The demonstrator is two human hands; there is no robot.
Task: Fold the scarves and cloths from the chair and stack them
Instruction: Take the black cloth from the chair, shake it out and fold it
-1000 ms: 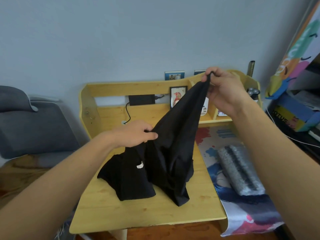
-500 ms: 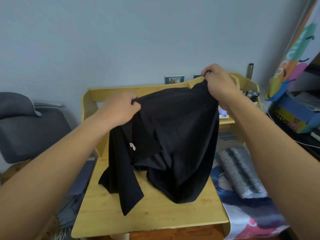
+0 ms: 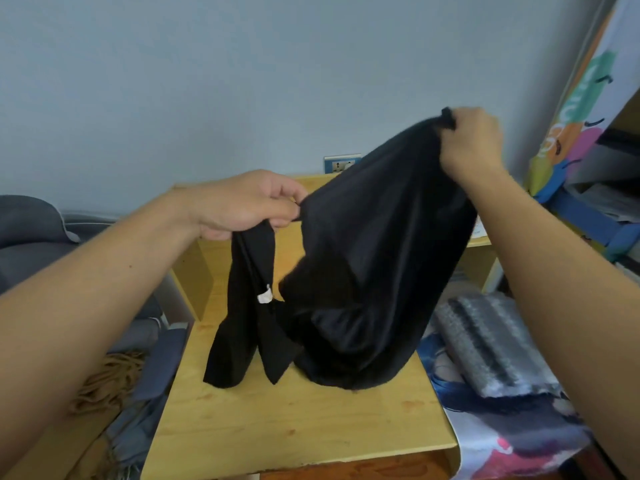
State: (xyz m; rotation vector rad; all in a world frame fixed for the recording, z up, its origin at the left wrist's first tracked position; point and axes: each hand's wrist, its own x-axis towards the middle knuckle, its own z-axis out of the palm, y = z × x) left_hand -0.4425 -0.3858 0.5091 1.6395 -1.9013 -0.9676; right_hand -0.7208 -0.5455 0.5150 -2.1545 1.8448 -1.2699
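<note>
Black cloth (image 3: 374,258) hangs above the yellow wooden desk (image 3: 294,427), its lower folds resting on the desktop and a small white tag (image 3: 265,298) showing on the narrow left part. Left hand (image 3: 242,206) pinches an edge at nine o'clock of the cloth; right hand (image 3: 472,140) grips a corner higher up, at one o'clock. Grey and tan scarves (image 3: 128,393) lie at eight o'clock, beside the desk. A grey rolled bundle (image 3: 491,344) rests at four o'clock on a printed mat (image 3: 512,441).

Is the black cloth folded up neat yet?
Not yet. The black cloth hangs bunched and loose from the left hand and the right hand, its bottom touching the wooden table.
</note>
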